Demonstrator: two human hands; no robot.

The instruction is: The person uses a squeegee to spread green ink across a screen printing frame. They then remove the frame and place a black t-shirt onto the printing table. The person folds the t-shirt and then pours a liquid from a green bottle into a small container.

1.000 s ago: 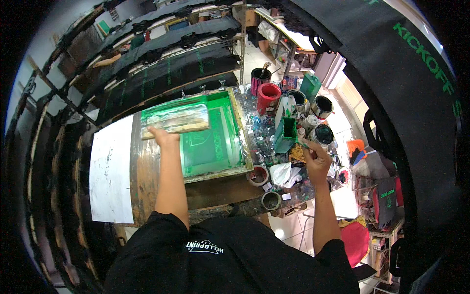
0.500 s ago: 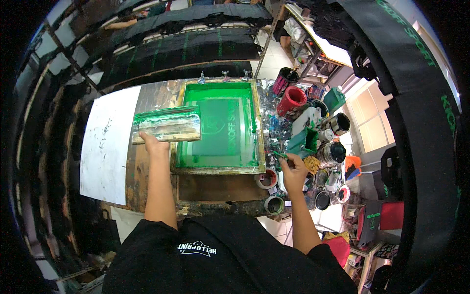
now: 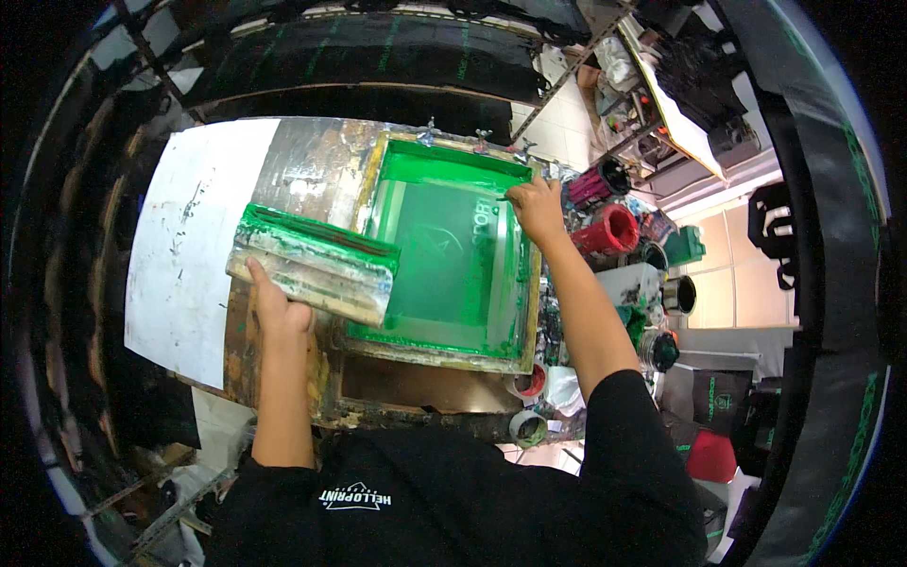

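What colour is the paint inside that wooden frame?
Bright green. The paint shows best in the head view.

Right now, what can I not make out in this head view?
Head view:
Small item in the right hand: mostly hidden by its fingers.
Some fingertips of the left hand: hidden behind the squeegee.
Left side of the screen frame: partly covered by the squeegee.
Racks at far left: dark, blurred, cut off by the rim.

Left hand (image 3: 285, 309) around 1 green-edged squeegee (image 3: 316, 271)
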